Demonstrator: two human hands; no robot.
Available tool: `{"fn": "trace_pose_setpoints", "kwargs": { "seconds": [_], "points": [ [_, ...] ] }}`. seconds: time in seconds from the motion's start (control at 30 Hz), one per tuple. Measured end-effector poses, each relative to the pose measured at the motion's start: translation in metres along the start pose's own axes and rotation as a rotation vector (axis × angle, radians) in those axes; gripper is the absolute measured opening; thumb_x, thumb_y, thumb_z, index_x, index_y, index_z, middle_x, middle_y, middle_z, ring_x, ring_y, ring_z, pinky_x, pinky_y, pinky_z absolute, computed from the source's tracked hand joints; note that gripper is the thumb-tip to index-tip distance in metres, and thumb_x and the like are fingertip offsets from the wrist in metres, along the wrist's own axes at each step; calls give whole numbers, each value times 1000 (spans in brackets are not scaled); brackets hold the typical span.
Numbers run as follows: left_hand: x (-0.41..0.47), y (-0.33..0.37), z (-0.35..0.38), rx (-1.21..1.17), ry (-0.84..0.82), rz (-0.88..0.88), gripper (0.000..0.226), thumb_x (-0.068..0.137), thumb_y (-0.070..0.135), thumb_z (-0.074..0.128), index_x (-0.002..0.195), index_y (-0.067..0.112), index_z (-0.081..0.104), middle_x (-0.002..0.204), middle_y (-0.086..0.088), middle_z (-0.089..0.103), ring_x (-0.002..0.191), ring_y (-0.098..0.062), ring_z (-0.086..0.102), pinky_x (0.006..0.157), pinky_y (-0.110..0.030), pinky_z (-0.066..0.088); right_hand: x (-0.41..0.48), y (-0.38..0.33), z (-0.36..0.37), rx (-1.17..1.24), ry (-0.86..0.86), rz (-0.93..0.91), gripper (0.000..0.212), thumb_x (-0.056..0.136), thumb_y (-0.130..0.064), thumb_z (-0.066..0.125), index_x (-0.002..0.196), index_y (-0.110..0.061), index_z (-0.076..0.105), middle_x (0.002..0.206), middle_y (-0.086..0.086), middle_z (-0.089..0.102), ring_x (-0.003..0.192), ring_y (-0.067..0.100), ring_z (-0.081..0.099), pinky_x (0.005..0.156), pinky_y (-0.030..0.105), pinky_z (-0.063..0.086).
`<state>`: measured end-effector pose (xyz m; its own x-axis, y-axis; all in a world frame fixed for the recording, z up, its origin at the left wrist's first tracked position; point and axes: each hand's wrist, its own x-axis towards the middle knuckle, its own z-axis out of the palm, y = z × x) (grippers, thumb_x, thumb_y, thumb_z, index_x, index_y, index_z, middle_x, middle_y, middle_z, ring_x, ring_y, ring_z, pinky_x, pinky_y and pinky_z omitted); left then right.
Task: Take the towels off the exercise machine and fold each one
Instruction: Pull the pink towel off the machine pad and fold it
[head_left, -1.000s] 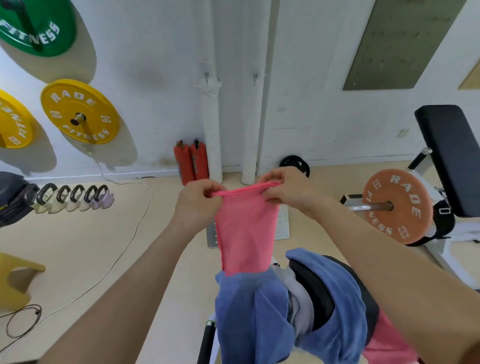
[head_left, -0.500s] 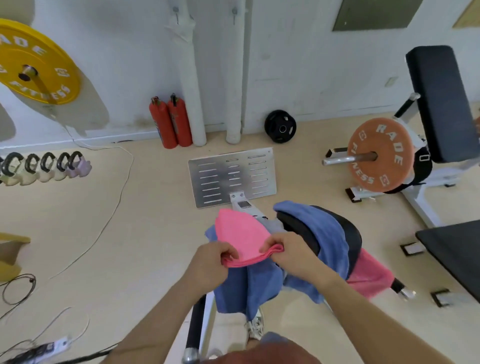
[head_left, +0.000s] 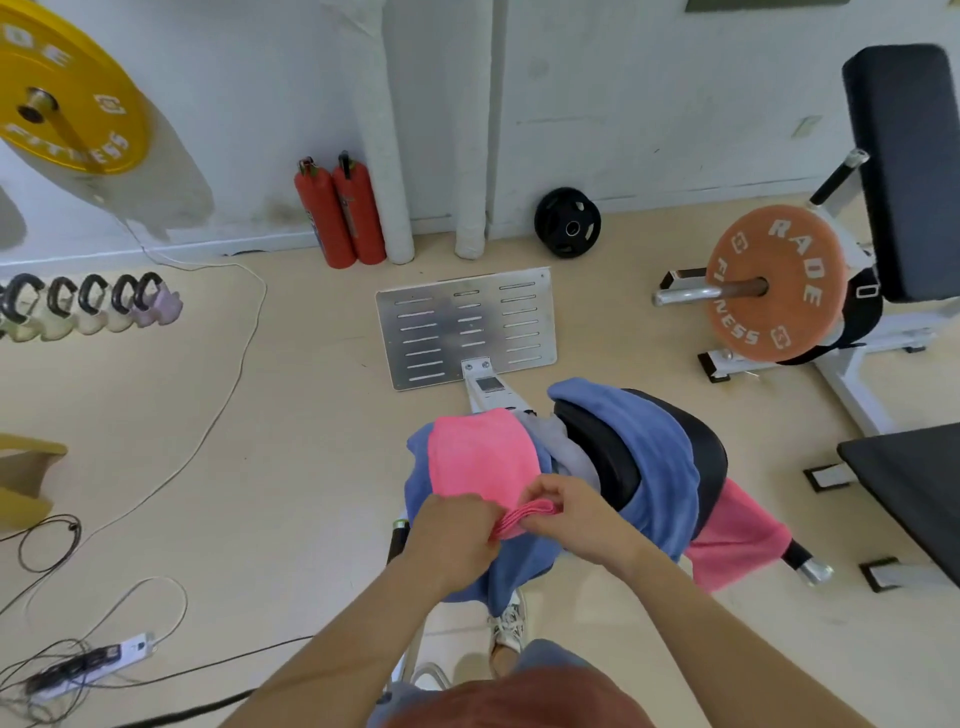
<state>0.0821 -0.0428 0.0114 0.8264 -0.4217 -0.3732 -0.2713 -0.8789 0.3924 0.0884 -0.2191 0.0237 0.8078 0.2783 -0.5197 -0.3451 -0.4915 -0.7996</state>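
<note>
Both hands clamped on the pink towel (head_left: 483, 457): left hand (head_left: 452, 530) pinching its layered near edge from one side, right hand (head_left: 576, 514) curled over the same edge from the other, knuckles nearly touching. Towel doubled over, lying on a blue towel (head_left: 519, 566) draped over the near end of the exercise machine, its rounded far edge just short of the white frame arm (head_left: 491, 395). Beside it a grey towel (head_left: 561, 447), then the black pad (head_left: 602, 452) under a second blue towel (head_left: 654, 457), with another pink towel (head_left: 737, 535) hanging off the pad's right side. Open floor to the left of the machine, crossed only by a white cable (head_left: 228, 395) running to a power strip (head_left: 93, 660). Tighter on the right: black bench (head_left: 914, 483) near the pad. Slotted metal foot plate (head_left: 467, 327) ahead, flat on the floor. "RADE FITNESS" readable on the orange weight plate (head_left: 774, 283); "FITNESS" and part of a word ending in "DE" on the yellow plate (head_left: 67, 98) on the wall. Labels on the two red fire extinguishers (head_left: 340, 213) too small to read.
</note>
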Motion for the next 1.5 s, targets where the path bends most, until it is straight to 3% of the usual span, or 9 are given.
{"fn": "trace_pose_setpoints", "kwargs": {
  "seconds": [0.13, 0.3, 0.5, 0.6, 0.77, 0.93, 1.07, 1.27, 1.5],
  "points": [
    [15, -6, -2, -163, -81, -40, 16, 90, 17, 47, 74, 14, 48, 79, -6, 48, 74, -22, 45, 64, -32, 35, 13, 11, -28, 508, -96, 258, 19, 92, -20, 64, 102, -4, 64, 94, 11, 70, 81, 19, 65, 71, 29, 55],
    [39, -12, -18, -390, -35, -149, 26, 89, 10, 43, 102, 16, 65, 90, -1, 66, 78, -14, 52, 64, -18, 34, 61, 16, -51, 434, 182, 428, 22, 96, -20, 53, 95, 1, 60, 78, 17, 66, 63, 23, 59, 58, 29, 50],
    [57, -13, -83, -490, 140, -130, 16, 77, 9, 46, 64, 17, 52, 55, 6, 43, 53, -4, 36, 56, -20, 34, 104, 3, -47, 714, -307, 615, 86, 84, -74, 42, 114, 3, 66, 109, 25, 69, 103, 35, 68, 84, 35, 55],
    [50, -10, -110, -439, 113, -22, 22, 76, 11, 55, 57, 21, 48, 52, 6, 40, 52, -7, 33, 54, -21, 32, 126, -10, -28, 1024, -163, 516, 49, 97, -48, 46, 102, -3, 64, 100, 20, 65, 92, 28, 65, 80, 35, 54],
    [19, -26, -118, -279, -37, -2, 10, 71, 5, 59, 69, 12, 64, 60, -5, 52, 56, -8, 38, 58, -22, 38, 142, -37, -23, 857, -22, 647, 23, 87, -12, 62, 105, 0, 58, 93, 16, 65, 83, 29, 61, 71, 41, 50],
    [-15, -46, -82, -211, -92, 16, 37, 64, -2, 49, 85, 18, 72, 76, -2, 68, 72, -18, 58, 64, -26, 43, 126, -42, -23, 751, 234, 474, 23, 85, 2, 57, 107, 5, 55, 97, 18, 62, 85, 27, 60, 79, 43, 50],
    [-47, -84, -44, -246, 209, -31, 41, 54, 2, 41, 69, 28, 70, 67, 10, 60, 69, -19, 54, 65, -29, 46, 75, -26, -18, 919, 420, 345, 47, 72, -6, 58, 117, 7, 58, 115, 25, 63, 105, 36, 62, 91, 48, 52],
    [-122, -104, -61, -641, 548, -263, 45, 60, -5, 49, 54, 35, 69, 67, 9, 69, 73, -15, 64, 67, -27, 50, -6, -66, 34, 1034, 508, 102, 29, 90, -12, 54, 117, -4, 62, 109, 15, 68, 98, 25, 64, 81, 38, 53],
    [-189, -64, -154, -576, 424, 150, 20, 68, 17, 39, 67, 7, 57, 62, -11, 49, 59, -17, 42, 55, -29, 32, -78, -176, 103, 463, 304, -323, 22, 82, -4, 72, 101, -14, 72, 101, 12, 74, 99, 27, 69, 89, 42, 55]
  ]
}}
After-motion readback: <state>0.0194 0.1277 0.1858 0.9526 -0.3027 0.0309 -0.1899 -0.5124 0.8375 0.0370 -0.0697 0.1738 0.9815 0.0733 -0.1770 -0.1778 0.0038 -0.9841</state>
